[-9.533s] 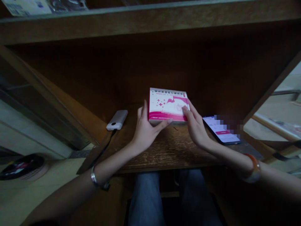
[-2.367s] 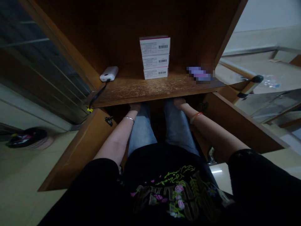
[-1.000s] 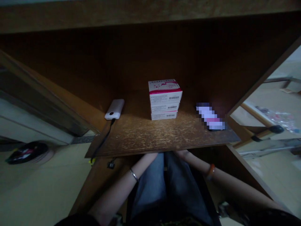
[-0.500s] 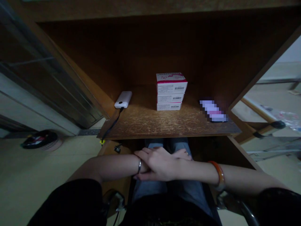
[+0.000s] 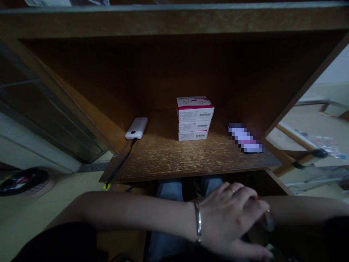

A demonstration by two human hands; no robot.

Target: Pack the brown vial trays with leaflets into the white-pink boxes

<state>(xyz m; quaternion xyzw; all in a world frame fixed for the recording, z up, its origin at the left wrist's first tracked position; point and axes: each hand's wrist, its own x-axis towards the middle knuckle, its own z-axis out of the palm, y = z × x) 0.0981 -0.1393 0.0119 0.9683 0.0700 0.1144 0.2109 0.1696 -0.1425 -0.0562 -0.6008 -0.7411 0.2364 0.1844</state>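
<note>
On the worn brown wooden shelf of an open cabinet stands an upright stack of three white-and-pink cardboard boxes, their printed sides with barcodes facing the person and the top box showing a pink design on its upper face. In front of the stack and below the shelf's edge, the person's left forearm reaches across to the right, with a silver metal bracelet around its wrist. The left hand, wearing a thin gold-coloured ring, lies to the right of the stack and nearer the person, its fingers bent and its thumb stretched away from them, just beside a blurred orange-and-pale bangle at the right forearm; whether the fingers grip the bangle I cannot tell. The right hand is hidden, so its state cannot be told. Well left of the stack lies a white, rounded power bank with a black cable running toward the person; right of the stack lies a flat phone, its screen pixelated.
</note>
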